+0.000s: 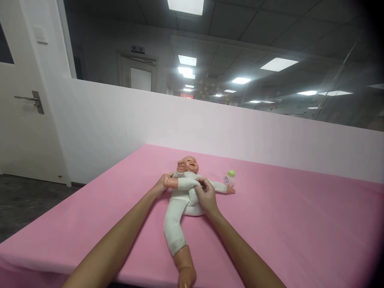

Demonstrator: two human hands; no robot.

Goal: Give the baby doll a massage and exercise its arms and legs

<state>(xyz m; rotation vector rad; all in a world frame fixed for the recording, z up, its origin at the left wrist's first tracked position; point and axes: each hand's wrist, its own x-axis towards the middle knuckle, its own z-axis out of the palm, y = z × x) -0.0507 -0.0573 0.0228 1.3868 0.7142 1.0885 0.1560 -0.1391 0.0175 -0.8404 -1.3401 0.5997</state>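
A baby doll (175,224) in a white cloth suit lies on its back on the pink-covered table (288,224), head away from me. One of its legs stretches toward the front edge. The other is bent and lies across the torso, its bare foot pointing left. My left hand (159,187) is closed around that foot, its fingers mostly hidden behind it. With curled fingers, my right hand (207,195) grips the bent leg near the knee. The doll's far-left arm is raised beside its head, while the other arm reaches out to the right.
A small clear bottle with a green cap (230,177) stands just beyond the doll's outstretched hand. Behind the table runs a low white wall (240,134) with glass above it. A door (27,120) with a lever handle is at the left.
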